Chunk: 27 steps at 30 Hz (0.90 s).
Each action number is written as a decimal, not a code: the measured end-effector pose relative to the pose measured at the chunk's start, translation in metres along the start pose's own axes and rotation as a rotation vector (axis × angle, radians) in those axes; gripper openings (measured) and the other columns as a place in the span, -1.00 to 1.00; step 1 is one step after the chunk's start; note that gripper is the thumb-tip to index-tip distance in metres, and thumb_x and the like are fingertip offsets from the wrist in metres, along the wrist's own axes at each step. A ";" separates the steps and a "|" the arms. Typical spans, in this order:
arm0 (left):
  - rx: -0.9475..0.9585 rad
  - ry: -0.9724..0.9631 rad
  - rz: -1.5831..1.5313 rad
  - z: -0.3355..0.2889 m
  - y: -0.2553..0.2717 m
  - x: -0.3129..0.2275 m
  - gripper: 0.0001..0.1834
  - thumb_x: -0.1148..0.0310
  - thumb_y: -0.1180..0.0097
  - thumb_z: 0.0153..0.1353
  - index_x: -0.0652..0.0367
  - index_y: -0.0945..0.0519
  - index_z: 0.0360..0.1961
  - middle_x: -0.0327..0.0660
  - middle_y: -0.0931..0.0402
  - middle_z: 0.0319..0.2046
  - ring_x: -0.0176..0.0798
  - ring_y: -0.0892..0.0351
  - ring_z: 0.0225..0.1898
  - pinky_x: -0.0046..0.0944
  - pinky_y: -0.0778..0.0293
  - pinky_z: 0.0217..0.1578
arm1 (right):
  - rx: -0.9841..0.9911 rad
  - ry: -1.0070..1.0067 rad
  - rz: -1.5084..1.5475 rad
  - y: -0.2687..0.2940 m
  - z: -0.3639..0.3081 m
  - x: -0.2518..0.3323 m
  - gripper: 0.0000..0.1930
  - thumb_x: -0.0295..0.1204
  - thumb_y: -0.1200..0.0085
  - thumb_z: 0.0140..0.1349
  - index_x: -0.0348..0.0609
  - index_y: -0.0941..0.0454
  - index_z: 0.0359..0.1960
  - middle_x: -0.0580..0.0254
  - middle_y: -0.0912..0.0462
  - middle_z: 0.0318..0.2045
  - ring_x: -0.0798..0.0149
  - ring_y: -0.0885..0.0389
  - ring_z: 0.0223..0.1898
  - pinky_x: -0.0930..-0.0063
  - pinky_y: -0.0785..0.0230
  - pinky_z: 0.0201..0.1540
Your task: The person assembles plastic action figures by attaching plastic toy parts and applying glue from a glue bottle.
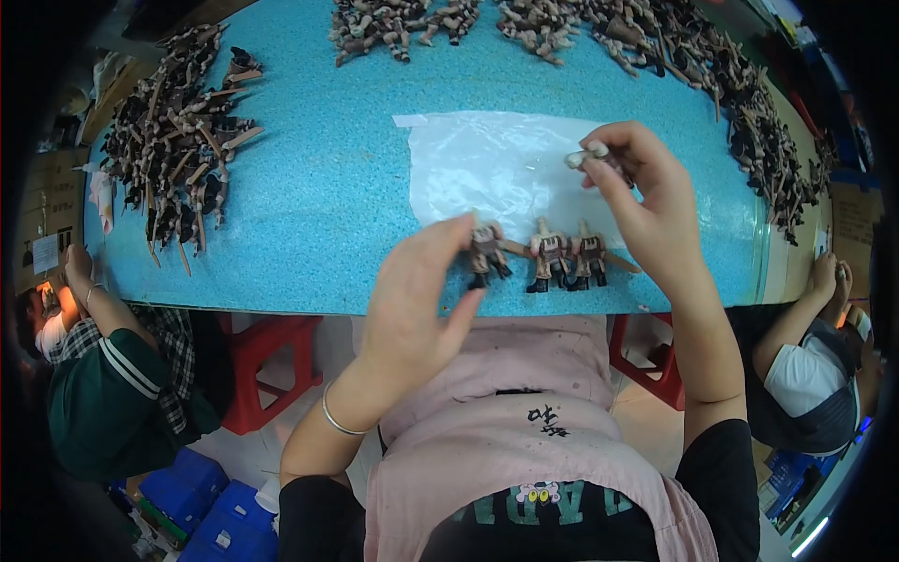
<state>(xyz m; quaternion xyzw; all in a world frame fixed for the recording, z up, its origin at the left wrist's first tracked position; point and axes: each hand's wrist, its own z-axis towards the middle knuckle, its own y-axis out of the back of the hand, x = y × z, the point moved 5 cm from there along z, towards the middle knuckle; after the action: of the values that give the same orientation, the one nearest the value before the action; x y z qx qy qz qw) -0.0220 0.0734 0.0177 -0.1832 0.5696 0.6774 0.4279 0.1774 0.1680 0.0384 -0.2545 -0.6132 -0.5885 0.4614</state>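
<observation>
Small pale-tipped piece point(588, 156) is being pinched between thumb and fingers of the right hand point(660, 201), being held over the right part of the white sheet point(496, 169). Pale ends are pointing left; the rest is being hidden by fingers, so its full axis can't be told. Left figure point(484, 245) is being bracketed by the left hand point(407, 290), thumb and index parted; contact can't be confirmed. Its neck end is pointing away from the near edge, boots toward it, long axis running roughly near-to-far. Middle figure point(547, 251) and right figure point(589, 253) are lying beside it, same heading, a brown stick point(622, 262) projecting rightward. Figure heaps are crowding the left pile point(178, 140), far pile point(375, 28) and right pile point(773, 150). Boots are sitting near the surface's near edge; open blue surface point(309, 187) is showing between left pile and sheet.
</observation>
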 end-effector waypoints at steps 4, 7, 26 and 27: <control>-0.099 0.122 -0.199 -0.011 0.020 0.012 -0.38 0.60 -0.22 -0.06 0.34 -0.36 0.11 0.03 -0.41 -0.02 -0.06 -0.47 -0.01 -0.16 -0.39 0.05 | 0.019 -0.244 0.327 0.006 -0.031 0.005 -0.78 -0.46 0.00 0.29 -0.32 -0.50 -0.09 0.33 -0.56 -0.38 0.55 -0.46 -0.37 0.68 -0.35 -0.29; -0.004 0.246 -0.451 -0.025 0.018 0.009 -0.41 0.58 -0.21 -0.01 0.36 -0.35 0.11 0.03 -0.41 -0.01 -0.10 -0.48 -0.01 -0.20 -0.41 0.05 | 0.083 -0.324 0.427 0.002 -0.063 0.008 -0.72 -0.43 0.11 0.36 -0.33 -0.51 -0.01 0.30 -0.55 -0.31 0.53 -0.44 -0.35 0.68 -0.33 -0.24; 0.232 0.120 -0.281 -0.029 -0.003 -0.019 -0.43 0.48 -0.35 -0.15 0.31 -0.49 -0.02 -0.02 -0.50 -0.12 -0.09 -0.52 -0.09 -0.21 -0.46 -0.07 | 0.349 -0.086 0.321 -0.053 -0.106 0.030 -0.71 -0.67 -0.11 0.08 -0.31 -0.56 -0.11 0.06 -0.50 -0.16 0.30 -0.57 -0.30 0.54 -0.44 -0.27; 0.223 0.106 -0.281 -0.028 -0.003 -0.019 -0.43 0.48 -0.35 -0.16 0.31 -0.49 -0.02 -0.02 -0.51 -0.12 -0.07 -0.52 -0.08 -0.20 -0.45 -0.07 | 0.364 -0.097 0.320 -0.054 -0.107 0.029 -0.70 -0.67 -0.09 0.08 -0.30 -0.55 -0.09 0.08 -0.48 -0.14 0.36 -0.52 -0.29 0.56 -0.41 -0.24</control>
<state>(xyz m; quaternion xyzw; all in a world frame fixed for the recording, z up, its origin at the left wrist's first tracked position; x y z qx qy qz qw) -0.0155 0.0403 0.0215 -0.2479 0.6318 0.5330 0.5052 0.1469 0.0499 0.0244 -0.2889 -0.6827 -0.3748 0.5568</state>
